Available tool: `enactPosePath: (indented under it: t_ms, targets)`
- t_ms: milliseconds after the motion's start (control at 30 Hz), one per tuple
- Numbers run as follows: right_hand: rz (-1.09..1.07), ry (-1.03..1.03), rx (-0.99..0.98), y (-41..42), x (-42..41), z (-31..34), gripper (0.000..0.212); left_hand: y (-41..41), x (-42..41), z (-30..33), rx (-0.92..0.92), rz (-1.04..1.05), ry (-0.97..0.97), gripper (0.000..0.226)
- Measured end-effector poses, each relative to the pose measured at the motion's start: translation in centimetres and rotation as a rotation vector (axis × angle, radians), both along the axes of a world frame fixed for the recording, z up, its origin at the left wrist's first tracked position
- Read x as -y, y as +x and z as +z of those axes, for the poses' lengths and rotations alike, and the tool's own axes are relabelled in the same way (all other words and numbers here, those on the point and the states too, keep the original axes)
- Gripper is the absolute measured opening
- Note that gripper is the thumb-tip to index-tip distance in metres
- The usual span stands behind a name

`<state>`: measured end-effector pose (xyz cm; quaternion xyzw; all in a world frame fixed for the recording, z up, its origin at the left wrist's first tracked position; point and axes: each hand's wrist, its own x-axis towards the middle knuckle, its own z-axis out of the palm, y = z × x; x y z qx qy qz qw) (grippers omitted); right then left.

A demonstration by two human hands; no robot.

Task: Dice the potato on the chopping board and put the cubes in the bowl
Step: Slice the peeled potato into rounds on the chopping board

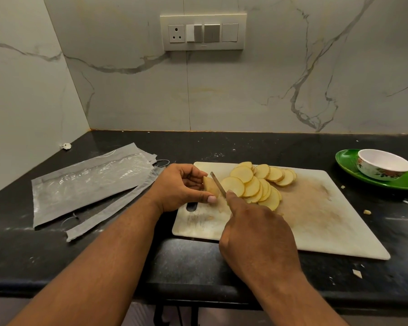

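Pale-yellow potato end piece [210,186] sat on the white plastic chopping board [316,208], pinched in my left hand [181,187]; my right hand [252,231] gripped the thin steel knife [218,183]. I judged slow, thin cuts safest, fingertips tucked back.

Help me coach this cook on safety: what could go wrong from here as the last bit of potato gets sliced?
The potato end is small, and the left hand pinches it right beside the knife, so a slip could nick the thumb. The slices lie fanned in a loose pile that may slide when diced. The bowl sits far right on a green plate, so cubes may drop onto the counter in transfer.
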<state>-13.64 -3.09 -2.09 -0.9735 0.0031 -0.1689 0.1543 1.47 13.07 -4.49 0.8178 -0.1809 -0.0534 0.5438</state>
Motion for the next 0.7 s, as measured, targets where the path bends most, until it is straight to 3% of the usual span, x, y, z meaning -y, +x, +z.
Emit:
enactPosePath:
  t_ms: [400,600,700]
  targets:
    - [0.012,0.000,0.025,1.6,-0.6,-0.3,0.055,0.2,0.0,-0.2,0.035,-0.025,-0.010,0.063]
    - [0.037,-0.030,-0.073,-0.6,0.0,-0.5,0.059,0.3,0.2,-0.3,0.040,-0.015,-0.003,0.065]
    - [0.017,0.017,-0.023,0.9,-0.4,-0.5,0.045,0.2,0.1,-0.1,0.045,-0.032,-0.010,0.062]
